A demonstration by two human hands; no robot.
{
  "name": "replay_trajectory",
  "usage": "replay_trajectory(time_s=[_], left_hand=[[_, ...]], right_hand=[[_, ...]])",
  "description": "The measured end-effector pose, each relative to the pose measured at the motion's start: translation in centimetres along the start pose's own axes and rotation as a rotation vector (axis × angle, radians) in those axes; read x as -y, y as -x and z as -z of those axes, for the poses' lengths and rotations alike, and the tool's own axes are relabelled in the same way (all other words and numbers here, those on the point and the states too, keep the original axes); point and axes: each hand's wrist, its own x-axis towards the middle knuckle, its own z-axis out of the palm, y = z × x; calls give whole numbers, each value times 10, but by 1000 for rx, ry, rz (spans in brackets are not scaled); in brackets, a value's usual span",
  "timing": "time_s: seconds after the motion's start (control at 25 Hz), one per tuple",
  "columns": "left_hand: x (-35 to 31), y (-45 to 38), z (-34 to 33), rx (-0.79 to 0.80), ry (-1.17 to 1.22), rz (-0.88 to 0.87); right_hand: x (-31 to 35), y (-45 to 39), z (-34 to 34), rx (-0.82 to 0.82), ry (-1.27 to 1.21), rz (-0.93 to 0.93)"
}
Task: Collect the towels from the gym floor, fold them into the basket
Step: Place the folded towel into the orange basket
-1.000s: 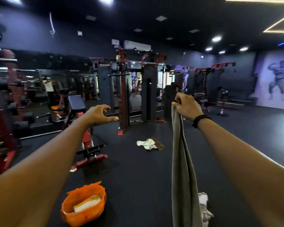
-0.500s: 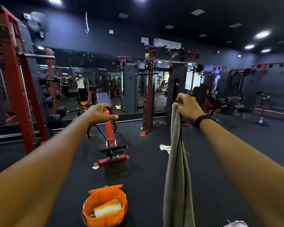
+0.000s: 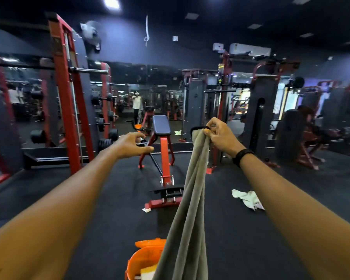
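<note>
One folded towel (image 3: 148, 270) lies in our orange basket (image 3: 141, 259), our right hand (image 3: 220, 136) pinches the grey towel (image 3: 190, 209) hanging below its fingers, left hand (image 3: 129, 145) loosely curled (empty), white towel (image 3: 247, 199) still on the floor.

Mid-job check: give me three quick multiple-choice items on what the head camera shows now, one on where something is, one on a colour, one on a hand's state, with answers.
1. Where does the white towel lie?
A. in the basket
B. on the floor, right of the hanging towel
C. on the bench

2. What colour is the basket?
A. blue
B. grey
C. orange

3. What is the left hand doing?
A. holding nothing, fingers loosely curled
B. gripping the grey towel
C. resting on the basket

Answers: 1 B, it is crumpled on the dark floor beside the right forearm. 2 C, its rim and wall are orange. 3 A, only the right hand pinches the grey towel at its top.
</note>
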Motion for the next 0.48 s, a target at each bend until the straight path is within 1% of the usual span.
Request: replay_trajectory(time_s=[0.04,0.12,0.2,0.28,0.36,0.48], left_hand=[[1,-11,-1,-13,21,14],[-4,-32,-4,-25,136,11],[-17,-50,-6,8,276,-27],[-31,-62,-9,92,385,-39],[-36,-78,-14,120,483,-44],[-28,-103,-13,-9,597,-62]], right_hand=[[-2,-13,-10,53,-71,19],[-2,-39,-28,165,-218,29],[1,-65,-44,259,-360,38],[5,-83,-55,310,-432,61],[4,-98,-65,333,-454,85],[-4,-119,-75,330,-449,97]])
